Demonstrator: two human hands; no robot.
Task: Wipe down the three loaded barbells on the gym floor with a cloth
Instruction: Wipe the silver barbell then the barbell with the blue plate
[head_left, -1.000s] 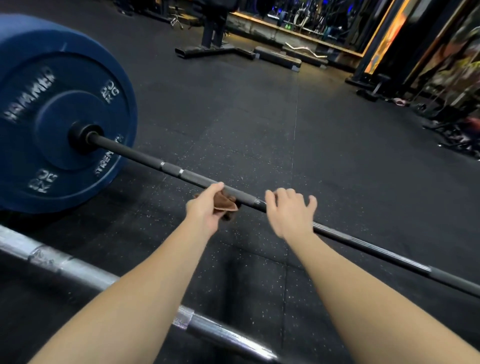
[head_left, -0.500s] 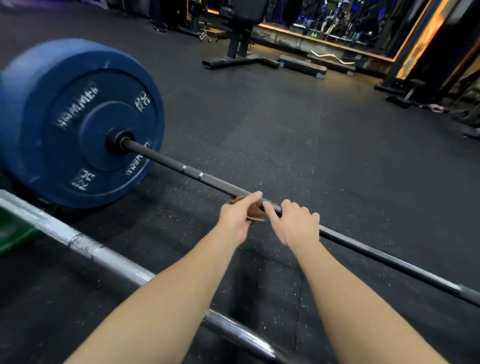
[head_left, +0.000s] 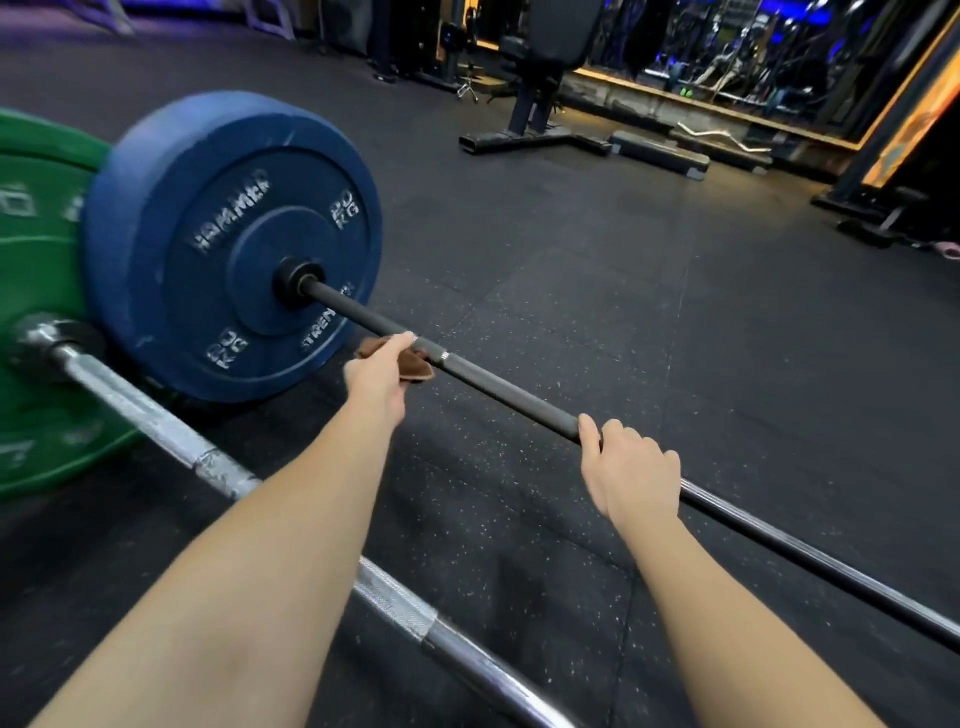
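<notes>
The left hand (head_left: 382, 376) gripped a brown, nappy cloth (head_left: 415, 366) against the matte black bar (head_left: 498, 395), near the blue plate (head_left: 234, 244). The right hand (head_left: 631, 470) curled over the same bar further along. The plate was thick, round, scuffed rubber. White raised letters read "HAMMER", "20 KG" twice, and "STREN", the rest hidden. Nearer lay a chrome bar (head_left: 166, 431) with knurled bands, carrying a green plate (head_left: 36, 312) with blurred lettering. The floor (head_left: 571, 291) was black speckled rubber tile.

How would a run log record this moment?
left hand: holds brown cloth on black bar | right hand: grips black bar | brown cloth near blue plate
</notes>
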